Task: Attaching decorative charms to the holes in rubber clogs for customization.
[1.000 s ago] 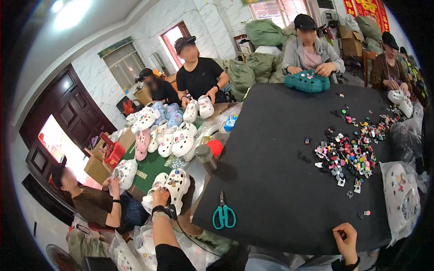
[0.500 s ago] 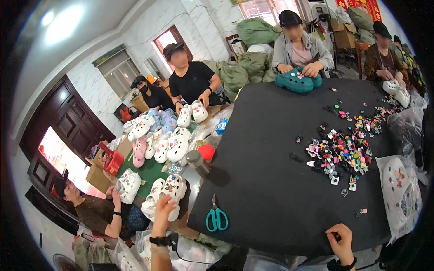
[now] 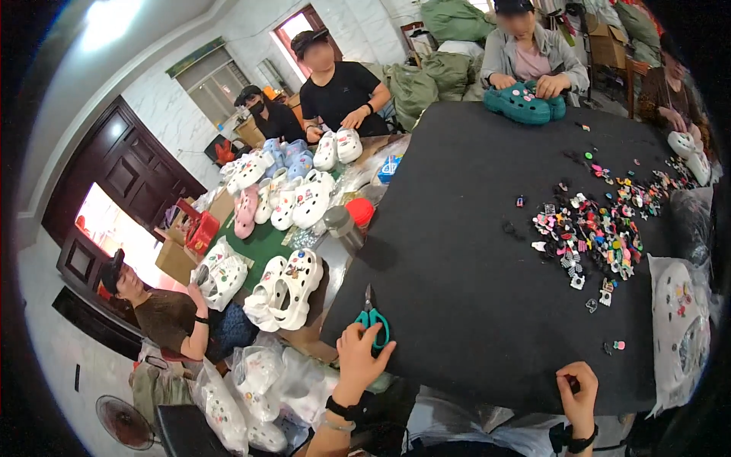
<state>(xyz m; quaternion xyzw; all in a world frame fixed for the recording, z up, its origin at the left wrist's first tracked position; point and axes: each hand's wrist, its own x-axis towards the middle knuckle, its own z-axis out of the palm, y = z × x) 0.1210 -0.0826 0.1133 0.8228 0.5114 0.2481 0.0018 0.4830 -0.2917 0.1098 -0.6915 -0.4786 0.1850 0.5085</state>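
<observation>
Lying at the near left part of the black-topped table (image 3: 457, 266), the teal-handled scissors (image 3: 371, 313) point their slim, dark metal blades away from the person. The blades sit close together, tapering to one narrow tip; the handles form two rounded loops, the right one plainly visible, the left one partly covered by fingers. The left hand (image 3: 362, 356) is over these handles, its fingers bent onto the near end and its thumb spread to the right; whether they have closed around the loops, I cannot tell. The right hand (image 3: 579, 388) rests at the table's near edge, fingers loosely curled toward the thumb; whether anything is inside them cannot be seen.

Left of the scissors, a pair of white clogs (image 3: 297, 288) decorated with colourful charms stands on the neighbouring table. Beyond the scissors stands a grey tumbler (image 3: 345, 229), just beside a red lid (image 3: 361, 209). Toward the right, small multicoloured shoe charms (image 3: 587, 234) lie heaped, and a plastic-bagged white clog (image 3: 673, 324) lies along the table's right edge.
</observation>
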